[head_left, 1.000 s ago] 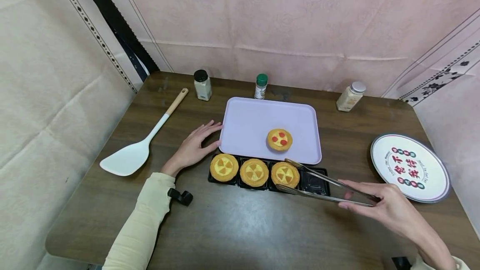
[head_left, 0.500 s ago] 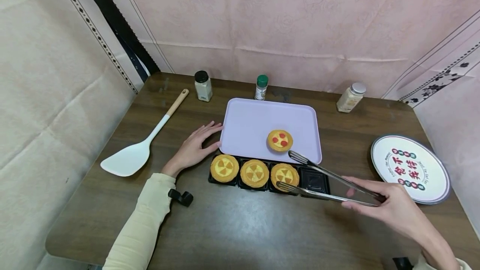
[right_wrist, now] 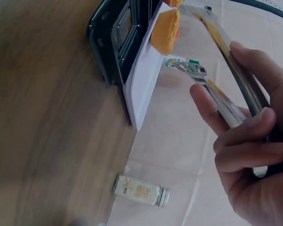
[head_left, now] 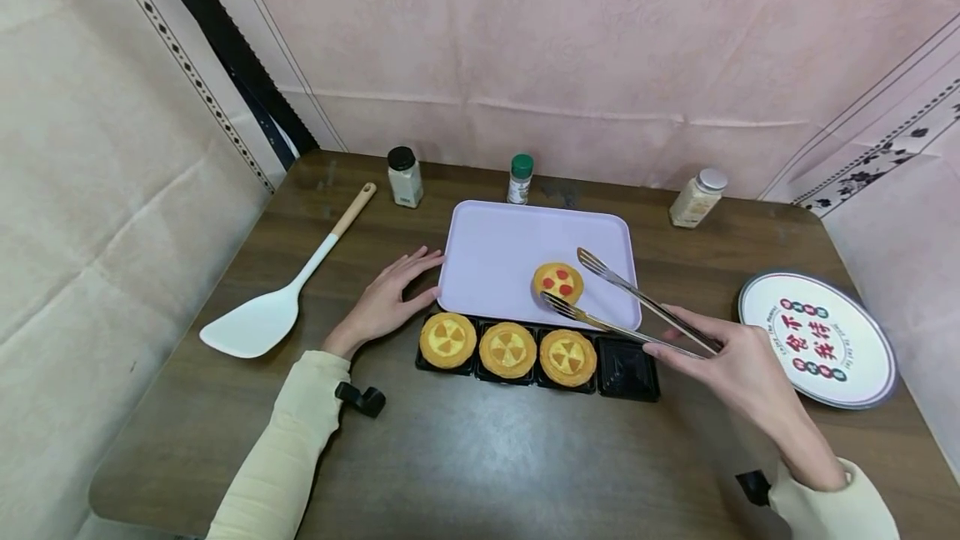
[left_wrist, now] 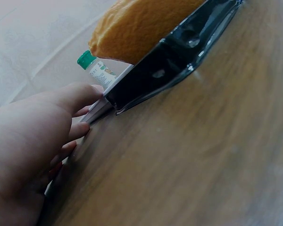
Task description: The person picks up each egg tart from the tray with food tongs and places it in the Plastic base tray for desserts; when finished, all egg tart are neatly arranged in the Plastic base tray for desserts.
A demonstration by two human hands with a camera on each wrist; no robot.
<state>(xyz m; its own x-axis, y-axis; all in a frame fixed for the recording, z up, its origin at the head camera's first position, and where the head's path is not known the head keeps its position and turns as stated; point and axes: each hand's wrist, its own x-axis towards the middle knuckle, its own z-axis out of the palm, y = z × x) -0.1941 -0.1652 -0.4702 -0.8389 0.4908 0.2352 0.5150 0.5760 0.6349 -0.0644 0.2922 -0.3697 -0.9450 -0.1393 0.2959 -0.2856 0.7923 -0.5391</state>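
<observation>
Left hand (head_left: 386, 300) lies flat, fingers straight, on the brown wooden table (head_left: 480, 448), its fingertips touching the left edge of the lilac rectangular plastic tray (head_left: 495, 248), just as it did 1 second ago. Further left lies a white silicone spatula with a wooden handle (head_left: 281, 298). Below the tray sits a black plastic 4-cup holder (head_left: 628, 357) with 3 orange round tarts (head_left: 507, 348) in it and the right cup vacant. On the tray rests 1 orange round tart with red dots (head_left: 558, 281).

Right hand (head_left: 738, 361) grips long metal tongs (head_left: 630, 307), fingers curled round both arms. Within the last second the tongs have swung from beside the right-hand tart in the holder up over the tray, and their tips now stand apart on either side of the red-dotted tart, possibly touching its near rim; the wrist view is too oblique to settle it. That suggests this tart is the one being addressed now. A round printed plate (head_left: 817, 336) lies at far right.
</observation>
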